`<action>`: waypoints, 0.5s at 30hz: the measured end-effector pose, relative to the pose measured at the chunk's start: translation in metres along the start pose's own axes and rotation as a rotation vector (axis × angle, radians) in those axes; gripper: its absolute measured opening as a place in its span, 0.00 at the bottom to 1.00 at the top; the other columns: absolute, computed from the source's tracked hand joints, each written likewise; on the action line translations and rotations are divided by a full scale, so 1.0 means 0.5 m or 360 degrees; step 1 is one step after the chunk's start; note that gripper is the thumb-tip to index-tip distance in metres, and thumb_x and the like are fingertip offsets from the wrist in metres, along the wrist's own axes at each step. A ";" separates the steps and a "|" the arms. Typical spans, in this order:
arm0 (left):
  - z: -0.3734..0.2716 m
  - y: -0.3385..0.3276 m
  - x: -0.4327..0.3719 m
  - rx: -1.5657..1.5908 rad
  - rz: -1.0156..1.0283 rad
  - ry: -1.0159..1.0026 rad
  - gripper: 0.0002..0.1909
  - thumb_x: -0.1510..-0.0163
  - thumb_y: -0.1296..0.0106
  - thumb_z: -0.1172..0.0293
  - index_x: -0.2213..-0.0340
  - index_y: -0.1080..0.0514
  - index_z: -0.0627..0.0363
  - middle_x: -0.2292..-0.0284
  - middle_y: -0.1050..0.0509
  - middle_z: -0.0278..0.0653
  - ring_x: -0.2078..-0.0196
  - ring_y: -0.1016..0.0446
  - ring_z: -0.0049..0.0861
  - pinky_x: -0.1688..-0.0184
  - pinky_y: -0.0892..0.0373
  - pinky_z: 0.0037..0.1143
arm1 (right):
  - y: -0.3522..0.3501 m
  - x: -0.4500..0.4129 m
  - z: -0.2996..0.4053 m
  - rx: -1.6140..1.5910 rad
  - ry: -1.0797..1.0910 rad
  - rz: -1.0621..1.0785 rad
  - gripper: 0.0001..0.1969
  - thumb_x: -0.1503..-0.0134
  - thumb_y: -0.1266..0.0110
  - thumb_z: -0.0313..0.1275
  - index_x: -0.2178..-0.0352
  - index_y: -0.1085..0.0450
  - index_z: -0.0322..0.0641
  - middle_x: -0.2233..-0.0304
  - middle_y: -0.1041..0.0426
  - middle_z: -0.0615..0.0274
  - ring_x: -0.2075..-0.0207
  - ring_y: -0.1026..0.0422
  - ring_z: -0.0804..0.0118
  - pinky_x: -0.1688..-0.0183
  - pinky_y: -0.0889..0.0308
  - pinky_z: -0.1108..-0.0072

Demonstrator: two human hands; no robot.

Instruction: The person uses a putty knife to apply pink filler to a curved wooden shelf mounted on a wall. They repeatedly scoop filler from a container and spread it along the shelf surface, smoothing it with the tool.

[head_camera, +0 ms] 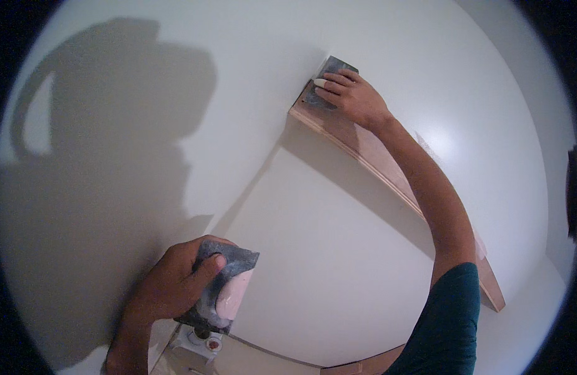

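My left hand [185, 276] grips a flat dark grey spreader blade [244, 257], its thumb on the face. A smooth lump of pink filler paste [234, 295] sits along the blade's right edge. Higher up, my right hand [356, 98] has its fingers spread over a second grey spreader blade [334, 64], at the corner end of a wooden shelf [377, 154]. The hand hides part of that blade, and its thumb is out of sight. One fingertip has something white on it. Pinkish smears show on the shelf's face, close to the pale wall.
The shelf runs down to the right behind my right arm, its far end [492, 290] showing past the sleeve. Below my left hand is a white fixture [197, 344] with small round containers. A dark object [572, 194] stands at the right rim. My shadow covers the left wall.
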State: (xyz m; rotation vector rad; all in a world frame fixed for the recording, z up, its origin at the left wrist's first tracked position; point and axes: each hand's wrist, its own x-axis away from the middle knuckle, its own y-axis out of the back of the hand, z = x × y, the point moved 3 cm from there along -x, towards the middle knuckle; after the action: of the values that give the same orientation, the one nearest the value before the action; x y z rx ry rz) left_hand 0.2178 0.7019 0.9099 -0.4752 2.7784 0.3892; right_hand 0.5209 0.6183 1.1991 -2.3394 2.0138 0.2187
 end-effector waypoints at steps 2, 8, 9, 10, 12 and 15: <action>0.003 0.006 -0.013 0.0068 -0.0004 0.0024 0.18 0.35 0.54 0.63 0.53 0.28 0.65 0.62 0.21 0.48 0.59 0.23 0.29 0.52 0.29 0.30 | -0.030 -0.014 0.002 -0.0003 0.0007 0.0001 0.22 0.39 0.53 0.32 0.42 0.34 0.55 0.40 0.33 0.74 0.35 0.41 0.70 0.29 0.50 0.71; -0.022 0.007 0.017 0.0058 -0.0089 -0.0039 0.18 0.35 0.54 0.63 0.53 0.28 0.66 0.64 0.21 0.48 0.60 0.23 0.29 0.54 0.29 0.29 | -0.038 -0.025 0.002 -0.0010 0.0035 -0.0025 0.23 0.38 0.54 0.33 0.40 0.37 0.55 0.38 0.36 0.73 0.33 0.43 0.69 0.28 0.50 0.72; -0.022 0.009 0.025 0.0056 -0.0111 -0.0068 0.18 0.35 0.53 0.63 0.53 0.28 0.66 0.64 0.21 0.48 0.61 0.23 0.29 0.54 0.29 0.29 | -0.030 -0.028 0.003 0.0020 0.0046 -0.0018 0.23 0.38 0.54 0.33 0.40 0.37 0.55 0.38 0.36 0.73 0.33 0.43 0.69 0.28 0.50 0.72; -0.020 0.011 0.034 0.0084 -0.0122 -0.0076 0.18 0.36 0.53 0.63 0.53 0.28 0.66 0.65 0.21 0.48 0.62 0.23 0.28 0.55 0.28 0.29 | -0.022 -0.030 0.002 0.0049 0.0058 -0.0011 0.24 0.38 0.55 0.33 0.40 0.37 0.55 0.38 0.36 0.73 0.33 0.44 0.69 0.28 0.51 0.72; -0.016 0.013 0.041 0.0135 -0.0130 -0.0080 0.18 0.36 0.53 0.64 0.54 0.28 0.66 0.66 0.20 0.48 0.63 0.22 0.28 0.57 0.28 0.28 | -0.010 -0.031 0.001 0.0041 0.0083 -0.0010 0.23 0.37 0.55 0.32 0.40 0.37 0.55 0.37 0.37 0.72 0.33 0.44 0.68 0.28 0.50 0.72; -0.033 0.012 0.038 0.0114 -0.0131 0.0006 0.17 0.37 0.53 0.65 0.54 0.27 0.67 0.67 0.20 0.47 0.65 0.22 0.26 0.59 0.27 0.28 | -0.019 -0.024 -0.003 -0.0026 0.0142 -0.0122 0.22 0.38 0.55 0.30 0.42 0.35 0.52 0.40 0.34 0.69 0.35 0.40 0.65 0.30 0.46 0.71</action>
State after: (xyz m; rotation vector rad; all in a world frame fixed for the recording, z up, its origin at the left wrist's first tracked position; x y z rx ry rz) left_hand 0.1946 0.6970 0.9201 -0.5716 2.7546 0.2692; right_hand 0.5288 0.6316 1.2018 -2.4730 1.9625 0.1302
